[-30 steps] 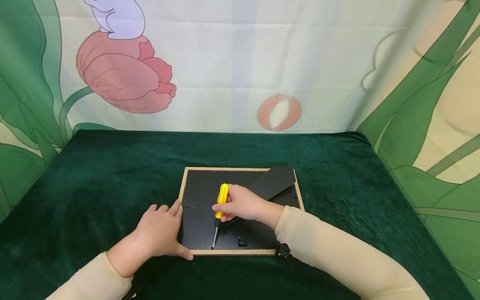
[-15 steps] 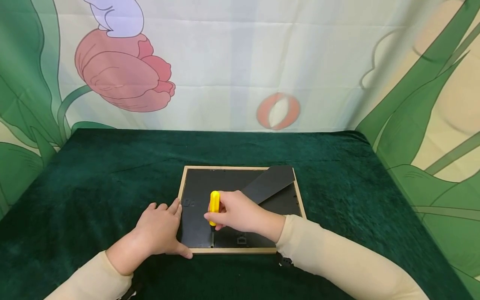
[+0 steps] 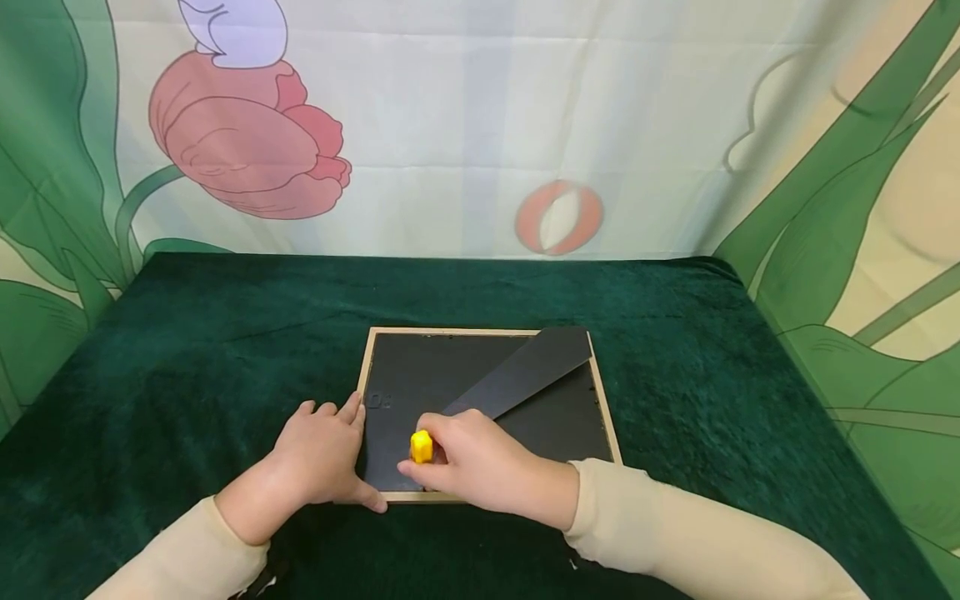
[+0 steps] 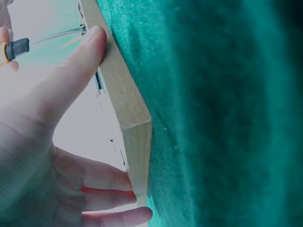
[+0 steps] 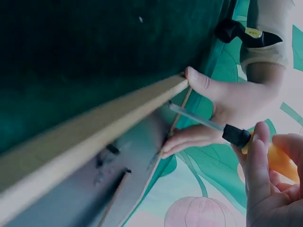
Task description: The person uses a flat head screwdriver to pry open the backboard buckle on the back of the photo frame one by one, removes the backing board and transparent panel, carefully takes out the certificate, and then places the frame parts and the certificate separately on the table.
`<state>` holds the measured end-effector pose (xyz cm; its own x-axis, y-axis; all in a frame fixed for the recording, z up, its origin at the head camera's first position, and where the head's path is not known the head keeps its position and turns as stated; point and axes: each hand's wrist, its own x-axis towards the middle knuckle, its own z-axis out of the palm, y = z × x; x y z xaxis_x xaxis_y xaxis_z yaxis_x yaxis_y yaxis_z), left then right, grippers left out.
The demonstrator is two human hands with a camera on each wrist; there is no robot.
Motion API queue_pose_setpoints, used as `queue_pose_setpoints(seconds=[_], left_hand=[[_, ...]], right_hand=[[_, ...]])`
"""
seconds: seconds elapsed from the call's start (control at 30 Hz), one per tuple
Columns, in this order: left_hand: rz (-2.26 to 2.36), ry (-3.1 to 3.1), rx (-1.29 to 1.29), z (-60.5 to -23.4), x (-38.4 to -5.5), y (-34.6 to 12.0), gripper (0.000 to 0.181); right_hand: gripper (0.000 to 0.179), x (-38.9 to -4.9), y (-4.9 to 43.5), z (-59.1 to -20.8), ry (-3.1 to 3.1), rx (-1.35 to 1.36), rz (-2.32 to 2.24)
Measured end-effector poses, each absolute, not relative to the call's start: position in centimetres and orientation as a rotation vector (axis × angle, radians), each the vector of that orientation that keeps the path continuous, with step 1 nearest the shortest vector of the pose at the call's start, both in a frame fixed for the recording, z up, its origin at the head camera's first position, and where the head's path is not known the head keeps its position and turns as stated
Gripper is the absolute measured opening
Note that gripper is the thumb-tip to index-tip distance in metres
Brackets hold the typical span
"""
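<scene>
Head view: right hand (image 3: 480, 462) grips screwdriver (image 3: 422, 447) over picture frame (image 3: 420, 362), back side up.
Frame lies on green-draped table (image 3: 712, 375), its near-left part under the right hand, fingers curled round the yellow handle. Left hand (image 3: 322, 454) along its left edge, fingers extended, thumb on near edge. Wrist views: screwdriver tip at near rim's inner side, close to left thumb. Black stand flap (image 3: 525, 375) slants from right hand to far right corner.

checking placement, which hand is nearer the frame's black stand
Right. The right hand is by the near end of the black stand; the left hand is farther, at the near left corner of the frame.
</scene>
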<state>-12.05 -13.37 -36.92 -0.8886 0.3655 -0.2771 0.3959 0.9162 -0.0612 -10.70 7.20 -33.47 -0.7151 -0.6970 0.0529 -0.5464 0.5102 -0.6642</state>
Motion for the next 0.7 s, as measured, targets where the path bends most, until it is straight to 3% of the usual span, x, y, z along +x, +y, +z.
queue_pose_setpoints(seconds=[0.2,0.5,0.7], left_hand=[[-0.178,2.809,0.559,-36.9,-12.0,-13.3,0.12],[-0.193,2.818,0.556,-37.0,-12.0,-13.4,0.121],[-0.184,2.81,0.553,-36.8,-12.0,-13.3,0.121]], right_hand=[[0.011,-11.3,7.9,-33.7,2.405,-0.933,-1.113],[0.014,-15.6,8.8,-35.0,2.145,-0.54,-1.263],[0.009,-14.0,8.8,-34.7,2.246,-0.676,-1.228]])
